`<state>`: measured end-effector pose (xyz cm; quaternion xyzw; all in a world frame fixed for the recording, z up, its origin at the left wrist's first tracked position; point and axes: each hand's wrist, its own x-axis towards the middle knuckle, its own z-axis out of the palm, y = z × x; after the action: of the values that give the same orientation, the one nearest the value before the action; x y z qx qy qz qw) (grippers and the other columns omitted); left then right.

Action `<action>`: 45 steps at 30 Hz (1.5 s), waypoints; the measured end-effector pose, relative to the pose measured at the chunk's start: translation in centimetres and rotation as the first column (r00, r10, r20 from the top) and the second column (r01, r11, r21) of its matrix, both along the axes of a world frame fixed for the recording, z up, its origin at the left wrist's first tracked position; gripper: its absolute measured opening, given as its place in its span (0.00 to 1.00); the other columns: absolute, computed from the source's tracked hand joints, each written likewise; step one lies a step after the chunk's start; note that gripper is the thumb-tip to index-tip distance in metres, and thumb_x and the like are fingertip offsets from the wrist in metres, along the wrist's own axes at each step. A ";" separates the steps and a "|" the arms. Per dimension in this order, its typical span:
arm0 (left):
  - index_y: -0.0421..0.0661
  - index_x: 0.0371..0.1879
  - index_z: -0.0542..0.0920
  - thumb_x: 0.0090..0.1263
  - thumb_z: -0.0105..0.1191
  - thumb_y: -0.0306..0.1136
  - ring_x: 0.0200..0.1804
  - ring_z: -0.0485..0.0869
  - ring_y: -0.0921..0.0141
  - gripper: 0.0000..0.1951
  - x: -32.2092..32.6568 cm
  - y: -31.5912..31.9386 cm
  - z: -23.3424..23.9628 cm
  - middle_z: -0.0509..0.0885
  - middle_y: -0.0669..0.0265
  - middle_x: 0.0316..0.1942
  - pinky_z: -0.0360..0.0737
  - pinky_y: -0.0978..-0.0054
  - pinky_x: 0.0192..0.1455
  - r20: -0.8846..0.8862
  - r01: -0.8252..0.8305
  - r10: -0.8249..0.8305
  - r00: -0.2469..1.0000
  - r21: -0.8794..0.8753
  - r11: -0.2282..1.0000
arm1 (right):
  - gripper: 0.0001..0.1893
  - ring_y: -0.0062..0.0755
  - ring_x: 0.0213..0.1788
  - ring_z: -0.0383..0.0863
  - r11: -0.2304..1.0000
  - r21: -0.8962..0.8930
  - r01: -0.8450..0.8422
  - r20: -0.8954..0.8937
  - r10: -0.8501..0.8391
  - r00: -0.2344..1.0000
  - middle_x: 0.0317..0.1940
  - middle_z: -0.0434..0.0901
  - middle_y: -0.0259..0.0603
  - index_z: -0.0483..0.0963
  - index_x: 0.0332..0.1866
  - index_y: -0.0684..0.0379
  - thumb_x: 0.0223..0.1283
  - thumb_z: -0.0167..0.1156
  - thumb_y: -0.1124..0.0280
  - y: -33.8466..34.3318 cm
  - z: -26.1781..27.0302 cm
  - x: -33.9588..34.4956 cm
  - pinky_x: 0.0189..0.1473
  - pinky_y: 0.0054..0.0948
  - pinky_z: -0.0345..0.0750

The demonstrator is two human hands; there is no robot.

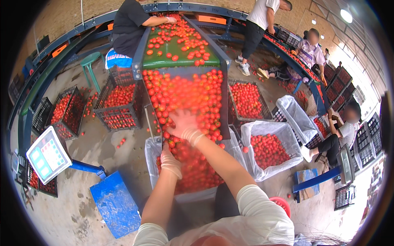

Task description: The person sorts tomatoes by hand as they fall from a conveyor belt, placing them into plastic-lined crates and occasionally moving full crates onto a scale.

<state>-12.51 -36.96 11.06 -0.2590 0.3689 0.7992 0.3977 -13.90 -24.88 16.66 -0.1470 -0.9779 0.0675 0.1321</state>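
Note:
Cherry tomatoes (184, 89) crowd the sloping chute in front of me, some blurred by motion. My right hand (183, 124), in a thin pale glove, lies over them with its fingers spread. Lower down, my left hand (170, 163), also gloved, is at the chute's left side edge; its fingertips are hidden, so I cannot tell whether it grips the edge. Below the chute's mouth, blurred tomatoes (200, 172) fill a crate lined with clear plastic (151, 156). The green conveyor belt (167, 61) above the chute carries more tomatoes.
Black crates of tomatoes (118, 113) flank the chute. A lined crate (271, 150) stands at right. A weighing scale with a blue platform (115, 203) is at left, another scale (317, 181) at right. One person (129, 27) reaches over the belt; several others are at right.

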 end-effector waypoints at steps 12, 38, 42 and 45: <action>0.65 0.63 0.64 0.60 0.44 0.64 0.68 0.55 0.54 0.32 -1.5 -0.1 -4.9 0.62 0.69 0.66 0.41 0.33 0.62 -0.184 0.119 -0.100 0.978 0.094 0.988 | 0.31 0.48 0.58 0.66 0.986 -0.028 -0.165 0.023 0.166 0.986 0.56 0.67 0.43 0.67 0.58 0.50 0.45 0.60 0.52 -1.1 -2.0 8.0 0.54 0.44 0.69; 0.60 0.55 0.69 0.59 0.56 0.51 0.56 0.66 0.55 0.26 -0.6 -0.3 -2.2 0.66 0.65 0.56 0.47 0.30 0.61 0.033 0.027 -0.027 0.999 0.002 1.000 | 0.25 0.48 0.52 0.71 0.960 -0.203 -0.192 -0.196 0.153 0.969 0.49 0.72 0.46 0.71 0.54 0.51 0.47 0.61 0.59 1.5 -3.5 9.4 0.54 0.40 0.72; 0.60 0.59 0.67 0.57 0.57 0.54 0.59 0.63 0.55 0.30 -0.7 -0.3 -2.9 0.63 0.66 0.61 0.46 0.30 0.61 -0.039 0.040 -0.041 0.998 -0.014 0.999 | 0.18 0.48 0.46 0.77 0.976 -0.179 -0.121 -0.397 0.041 0.917 0.45 0.76 0.46 0.76 0.48 0.52 0.49 0.59 0.63 3.2 -3.0 7.5 0.48 0.39 0.75; 0.59 0.61 0.66 0.55 0.58 0.55 0.62 0.61 0.56 0.34 -0.2 -0.2 -1.2 0.59 0.67 0.65 0.46 0.30 0.61 -0.009 0.035 -0.038 0.999 -0.218 0.975 | 0.23 0.52 0.56 0.70 0.987 -0.134 -0.092 -0.391 0.033 0.920 0.55 0.71 0.47 0.74 0.52 0.48 0.47 0.60 0.57 5.3 -0.8 4.0 0.56 0.43 0.70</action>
<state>-12.73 -37.12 9.88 -0.2889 0.4614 0.7483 0.3792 -9.94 -19.54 15.82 -0.1089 -0.9289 0.1724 0.3092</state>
